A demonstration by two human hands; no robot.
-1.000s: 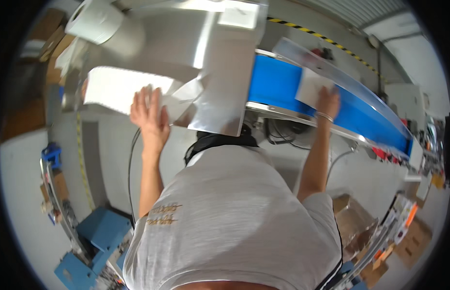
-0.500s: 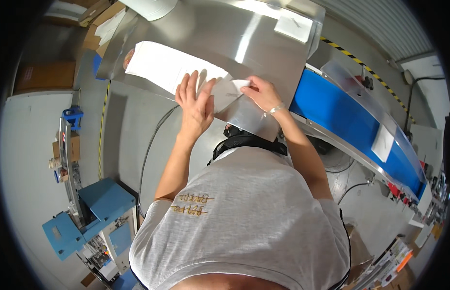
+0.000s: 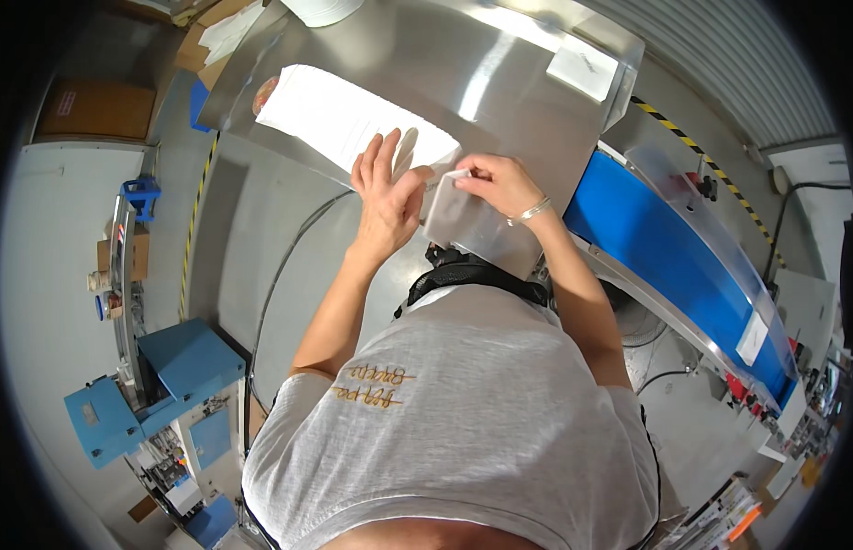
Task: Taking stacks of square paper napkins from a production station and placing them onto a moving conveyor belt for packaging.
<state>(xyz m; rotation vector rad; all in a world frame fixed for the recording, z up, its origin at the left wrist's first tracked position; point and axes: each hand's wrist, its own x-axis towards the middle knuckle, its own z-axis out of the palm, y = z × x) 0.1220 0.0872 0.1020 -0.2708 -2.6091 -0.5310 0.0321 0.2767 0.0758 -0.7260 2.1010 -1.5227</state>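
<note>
Both forearms rise from the lower centre of the frame and meet just above the middle, over the near edge of the steel tabletop (image 3: 500,82). The left hand (image 3: 388,197) stands edge-up, fingers straight and together, its thumb closing a narrow grip on the left edge of a clear plastic pouch (image 3: 456,218); the right hand (image 3: 500,183), wrist bent, pinches the pouch's top corner between thumb and fingertips. Upper left of the hands lies a stack of white sheets (image 3: 339,119); a blue conveyor belt (image 3: 665,257) runs to the right.
</note>
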